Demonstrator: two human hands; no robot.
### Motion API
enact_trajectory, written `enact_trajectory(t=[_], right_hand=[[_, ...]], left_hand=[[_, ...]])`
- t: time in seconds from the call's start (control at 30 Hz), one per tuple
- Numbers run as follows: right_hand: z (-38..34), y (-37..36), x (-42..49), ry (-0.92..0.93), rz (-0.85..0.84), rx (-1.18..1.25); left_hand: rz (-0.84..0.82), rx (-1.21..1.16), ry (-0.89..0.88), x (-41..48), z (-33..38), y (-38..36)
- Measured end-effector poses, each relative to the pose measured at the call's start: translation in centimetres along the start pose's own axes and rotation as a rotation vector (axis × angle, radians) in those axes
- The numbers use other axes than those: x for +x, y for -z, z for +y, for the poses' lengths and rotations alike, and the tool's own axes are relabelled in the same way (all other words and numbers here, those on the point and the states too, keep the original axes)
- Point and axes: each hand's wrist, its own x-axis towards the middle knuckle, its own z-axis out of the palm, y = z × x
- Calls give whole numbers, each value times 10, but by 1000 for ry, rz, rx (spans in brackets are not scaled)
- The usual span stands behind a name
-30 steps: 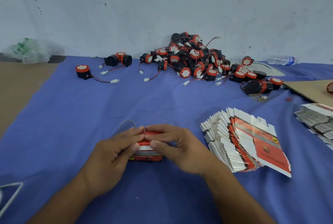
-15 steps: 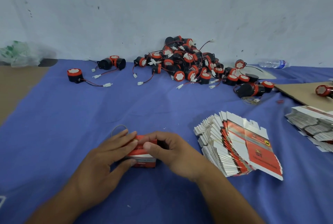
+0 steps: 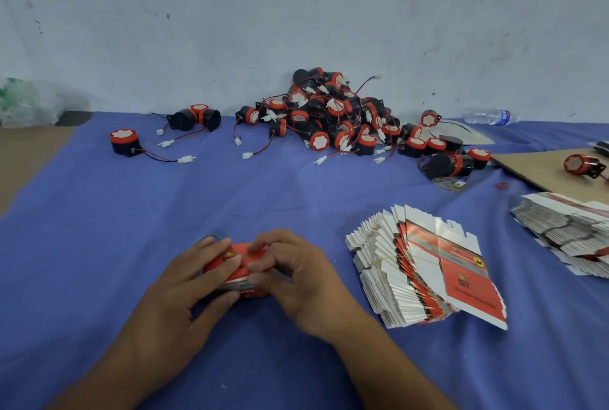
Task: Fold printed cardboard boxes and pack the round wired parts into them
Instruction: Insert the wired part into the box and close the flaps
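Blue-clothed worktop (image 3: 296, 198), lower centre: red box (image 3: 244, 257) mostly hidden under left hand (image 3: 171, 304) and right hand (image 3: 303, 281), both clamped on it, as before.

- Left hand (image 3: 178, 297): bare, showing a broad back, faintly ridged knuckles, four fingers and a thumb.
- Right hand (image 3: 296, 278): also bare, with its back and its row of knuckles in view. Blur softens the fingertips, so nail detail cannot be made out.
- Left forearm (image 3: 108, 376): bare along all that shows, from the wrist to the lower edge of the view. Its finer surface detail is too soft to tell.
- Right forearm (image 3: 389, 366): bare along its whole visible length, from the wrist to the lower edge.
- Clothing: the upper arms lie outside the view, so whether a sleeve begins higher up cannot be told.
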Motion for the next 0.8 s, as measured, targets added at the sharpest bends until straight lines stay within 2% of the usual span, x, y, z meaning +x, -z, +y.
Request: enact_trajectory(t=[0.1, 0.23, 0.33, 0.53, 0.67, 0.8], right_hand=[[-3, -1, 1, 12, -11, -18], [-3, 5, -1, -118, -74, 209], [-3, 8, -3, -152, -74, 234], [0, 4, -2, 11, 12, -29], [-2, 4, 0, 57, -43, 7], [-4, 6, 4, 151, -84, -90]], left_hand=[[-19, -12, 28, 0, 1, 0], [-5, -86, 82, 2, -2, 2], [14, -131, 111, 0, -7, 1], [4, -207, 144, 0, -10, 3], [-21, -115, 95, 2, -3, 3], [-36, 41, -3, 10, 6, 6]])
